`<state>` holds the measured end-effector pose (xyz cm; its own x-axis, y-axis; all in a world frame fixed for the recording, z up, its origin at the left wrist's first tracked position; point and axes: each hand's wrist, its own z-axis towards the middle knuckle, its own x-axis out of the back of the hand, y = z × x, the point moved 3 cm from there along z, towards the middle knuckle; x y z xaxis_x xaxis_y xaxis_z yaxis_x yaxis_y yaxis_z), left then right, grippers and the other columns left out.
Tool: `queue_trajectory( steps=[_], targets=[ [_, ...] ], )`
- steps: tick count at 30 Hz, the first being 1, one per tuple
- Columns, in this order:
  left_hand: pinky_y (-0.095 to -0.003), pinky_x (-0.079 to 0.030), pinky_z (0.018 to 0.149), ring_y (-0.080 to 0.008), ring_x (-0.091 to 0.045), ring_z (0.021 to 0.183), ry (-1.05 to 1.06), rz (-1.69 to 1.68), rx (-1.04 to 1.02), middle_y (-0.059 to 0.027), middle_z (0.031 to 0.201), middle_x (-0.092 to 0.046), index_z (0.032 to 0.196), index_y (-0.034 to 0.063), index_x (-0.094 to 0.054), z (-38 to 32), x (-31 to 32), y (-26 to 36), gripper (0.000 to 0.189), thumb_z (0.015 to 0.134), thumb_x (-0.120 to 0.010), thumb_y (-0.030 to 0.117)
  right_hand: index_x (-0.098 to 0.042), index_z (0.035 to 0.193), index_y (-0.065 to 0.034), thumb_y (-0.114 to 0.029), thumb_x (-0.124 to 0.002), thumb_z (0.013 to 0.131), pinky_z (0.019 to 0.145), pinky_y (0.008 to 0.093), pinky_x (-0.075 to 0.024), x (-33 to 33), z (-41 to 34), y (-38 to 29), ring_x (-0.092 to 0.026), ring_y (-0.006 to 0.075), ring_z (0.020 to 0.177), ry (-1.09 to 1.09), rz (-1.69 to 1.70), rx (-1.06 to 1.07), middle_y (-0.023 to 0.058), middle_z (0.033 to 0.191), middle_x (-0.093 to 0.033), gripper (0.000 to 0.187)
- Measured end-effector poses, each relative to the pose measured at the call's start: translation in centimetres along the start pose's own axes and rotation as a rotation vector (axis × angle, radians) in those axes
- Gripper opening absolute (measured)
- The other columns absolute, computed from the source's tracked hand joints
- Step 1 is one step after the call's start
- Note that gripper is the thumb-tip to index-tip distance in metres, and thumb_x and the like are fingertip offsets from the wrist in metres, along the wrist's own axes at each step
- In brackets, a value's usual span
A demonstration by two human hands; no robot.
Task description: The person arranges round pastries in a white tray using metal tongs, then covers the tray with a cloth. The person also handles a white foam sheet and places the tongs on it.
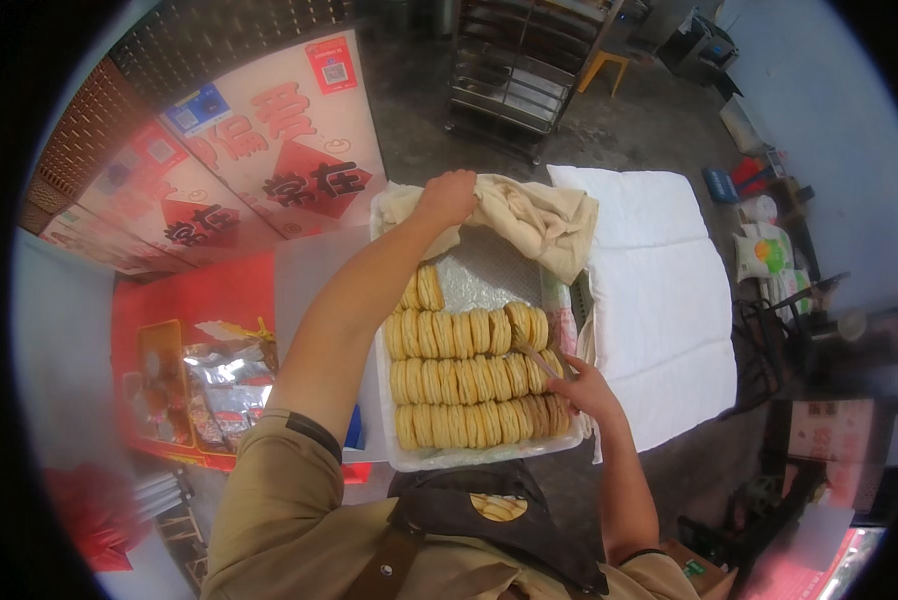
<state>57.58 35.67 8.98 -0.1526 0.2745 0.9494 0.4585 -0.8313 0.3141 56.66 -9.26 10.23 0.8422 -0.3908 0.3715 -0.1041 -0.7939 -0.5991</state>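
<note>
Rows of round, flat golden pastries (460, 379) stand on edge in a white plastic-lined crate (486, 461). A few at the front right are browner. My left hand (451, 196) grips a beige cloth (543, 221), bunched along the crate's far edge. Part of the liner's bare bottom (486, 274) shows below the cloth. Over the crate's right side, my right hand (580, 388) holds a pair of tongs (537, 358). The tongs' tips reach the pastries at the right of the second row from the far side; whether they pinch one is unclear.
A white quilted pad (659, 300) lies right of the crate. On a red surface (231, 292) at left sit an orange tray (160, 352) and silver packets (228, 375). Printed panels (276, 150) stand behind. A wheeled tray rack (520, 75) and yellow stool (605, 71) are farther off.
</note>
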Motion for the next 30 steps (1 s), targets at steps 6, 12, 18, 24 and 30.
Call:
queue_trajectory(
  steps=[6,12,18,24,30],
  targets=[
    [-0.0499,-0.056,0.1,-0.0371,-0.07,0.117,0.05,-0.094,0.043,-0.0204,0.121,-0.074,0.115,0.0053,-0.07,-0.1,0.4,0.2,0.029,0.093,-0.066,0.024,-0.045,0.161,0.0031,-0.026,-0.085,0.09,0.049,0.033,-0.0471,1.6,-1.9,-0.5,-0.058,0.0152,0.051,-0.059,0.045,0.002,0.0065,0.072,-0.064,0.086],
    [-0.0527,-0.057,0.096,-0.042,-0.072,0.112,0.015,-0.119,0.173,-0.0227,0.119,-0.076,0.12,0.006,-0.069,1.1,0.7,-0.5,0.039,0.094,-0.065,0.035,-0.045,0.162,-0.0008,-0.03,-0.081,0.094,0.053,0.036,-0.0516,3.1,-1.4,-0.6,-0.064,0.0198,0.057,0.028,0.013,0.082,0.0111,0.081,-0.069,0.083],
    [-0.0517,-0.056,0.1,-0.0417,-0.071,0.117,0.021,-0.147,0.24,-0.022,0.125,-0.075,0.126,0.0069,-0.07,2.0,1.1,-1.2,0.046,0.095,-0.062,0.04,-0.042,0.162,0.0002,-0.031,-0.073,0.096,0.092,0.052,-0.057,-0.1,5.4,-4.5,-0.072,0.0473,0.107,0.354,-0.254,0.364,0.0326,0.115,-0.073,0.08],
    [-0.0525,-0.055,0.103,-0.0424,-0.071,0.119,0.053,-0.165,0.226,-0.0237,0.126,-0.074,0.121,0.0035,-0.07,1.7,1.3,-1.0,0.045,0.095,-0.063,0.04,-0.044,0.156,0.0054,-0.028,-0.069,0.098,0.097,0.0567,-0.0547,-2.7,10.1,-8.1,-0.068,0.0524,0.112,0.45,-0.31,0.311,0.0373,0.118,-0.071,0.072],
    [-0.0517,-0.056,0.102,-0.0422,-0.071,0.118,0.044,-0.184,0.22,-0.0231,0.125,-0.074,0.121,0.0042,-0.07,1.2,1.7,-0.9,0.045,0.095,-0.062,0.04,-0.05,0.149,0.0072,-0.027,-0.069,0.098,0.097,0.0564,-0.055,-2.4,14.0,-9.8,-0.069,0.0517,0.112,0.437,-0.414,0.334,0.0364,0.113,-0.072,0.064]
  ],
)
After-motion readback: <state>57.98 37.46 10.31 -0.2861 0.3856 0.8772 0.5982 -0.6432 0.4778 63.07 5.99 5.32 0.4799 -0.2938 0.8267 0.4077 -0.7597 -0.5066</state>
